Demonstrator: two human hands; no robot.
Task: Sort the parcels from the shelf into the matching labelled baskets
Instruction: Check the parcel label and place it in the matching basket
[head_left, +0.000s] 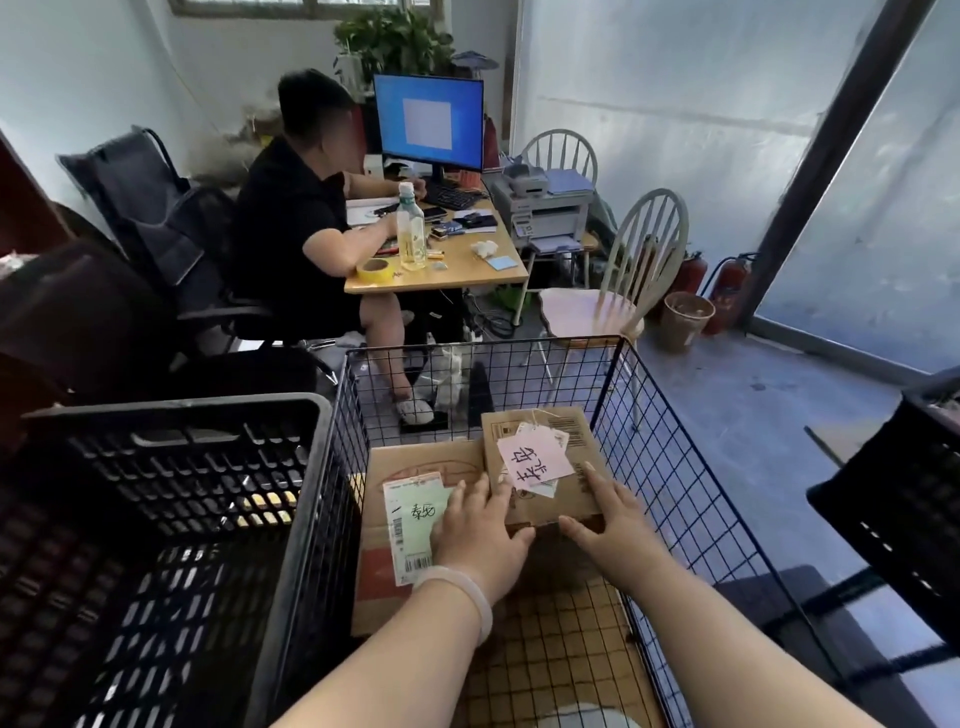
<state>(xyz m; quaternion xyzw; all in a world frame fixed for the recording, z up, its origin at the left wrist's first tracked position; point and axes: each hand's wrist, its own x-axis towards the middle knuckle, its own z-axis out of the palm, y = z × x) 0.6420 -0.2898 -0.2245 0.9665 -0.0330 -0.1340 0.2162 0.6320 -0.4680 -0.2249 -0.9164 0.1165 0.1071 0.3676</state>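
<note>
Where wire-mesh basket (675, 467) holds cardboard box (574, 441), left hand (480, 530), right hand (615, 525) press it, grip flat, unclenched.

Your left hand (480, 525) covers the right side of the green label (410, 514) on the flat parcel (415, 462), and its barcode print is too small to read. The black crate (904, 504) at your right runs off the frame edge.

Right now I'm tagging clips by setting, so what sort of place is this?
Probably a small office used for parcel sorting: brown cardboard parcels with handwritten labels lie in a black wire-mesh basket beside a black plastic crate; behind is a wooden desk with a blue-lit monitor.
</note>
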